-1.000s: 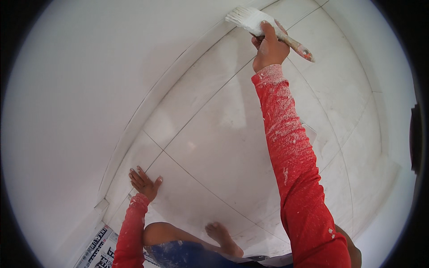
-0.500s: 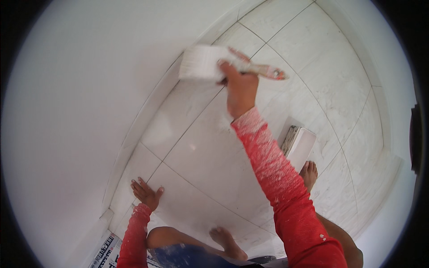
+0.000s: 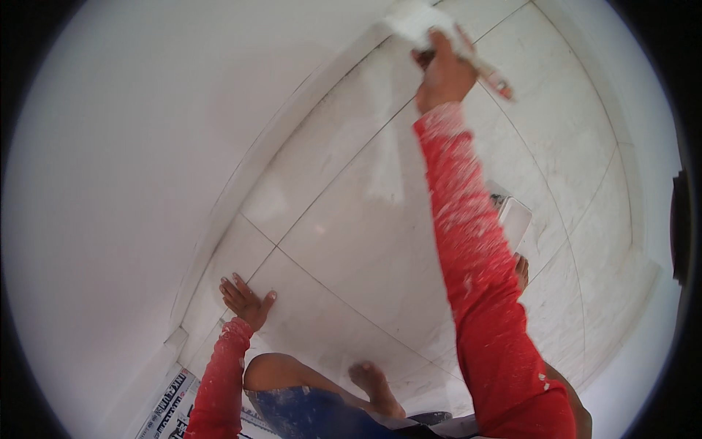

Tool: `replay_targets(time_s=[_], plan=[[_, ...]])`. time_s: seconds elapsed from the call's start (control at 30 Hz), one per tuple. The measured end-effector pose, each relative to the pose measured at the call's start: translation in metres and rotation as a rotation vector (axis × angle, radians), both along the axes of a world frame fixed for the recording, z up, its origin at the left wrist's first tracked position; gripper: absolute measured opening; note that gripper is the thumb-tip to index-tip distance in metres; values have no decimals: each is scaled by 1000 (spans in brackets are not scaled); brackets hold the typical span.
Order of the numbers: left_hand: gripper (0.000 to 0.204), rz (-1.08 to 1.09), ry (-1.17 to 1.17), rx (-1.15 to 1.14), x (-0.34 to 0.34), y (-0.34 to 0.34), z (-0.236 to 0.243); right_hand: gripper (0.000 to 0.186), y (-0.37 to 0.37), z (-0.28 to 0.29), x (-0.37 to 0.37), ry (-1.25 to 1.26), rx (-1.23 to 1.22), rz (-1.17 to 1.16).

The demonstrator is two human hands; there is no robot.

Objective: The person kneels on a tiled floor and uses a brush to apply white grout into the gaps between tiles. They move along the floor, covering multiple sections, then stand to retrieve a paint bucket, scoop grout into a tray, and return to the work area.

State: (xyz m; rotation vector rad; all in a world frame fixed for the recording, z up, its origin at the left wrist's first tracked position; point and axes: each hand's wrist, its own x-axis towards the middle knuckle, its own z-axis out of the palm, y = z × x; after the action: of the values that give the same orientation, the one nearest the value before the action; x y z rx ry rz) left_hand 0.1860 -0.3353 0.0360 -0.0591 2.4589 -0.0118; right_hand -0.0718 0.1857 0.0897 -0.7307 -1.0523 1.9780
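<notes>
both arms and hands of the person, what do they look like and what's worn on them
The right sleeve is long and red, thickly speckled white from the cuff up the forearm. The left sleeve matches, with lighter white specks. The left hand and right hand wear no gloves.

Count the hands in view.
2: the left hand, spread on the floor at lower left, and the right hand, holding a brush near the top, some fingers hidden behind it.
</notes>
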Motion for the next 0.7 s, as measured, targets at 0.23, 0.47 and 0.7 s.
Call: replay_targets(time_s=[0.23, 0.47, 0.7], plan=[[117, 10, -3, 0, 0, -2, 1, 49, -194, 7, 118, -335, 30, 435], [123, 5, 26, -11, 0, 0, -3, 47, -146, 0, 100, -160, -106, 478], [119, 68, -75, 3, -5, 4, 3, 43, 58, -10, -24, -145, 144, -37]])
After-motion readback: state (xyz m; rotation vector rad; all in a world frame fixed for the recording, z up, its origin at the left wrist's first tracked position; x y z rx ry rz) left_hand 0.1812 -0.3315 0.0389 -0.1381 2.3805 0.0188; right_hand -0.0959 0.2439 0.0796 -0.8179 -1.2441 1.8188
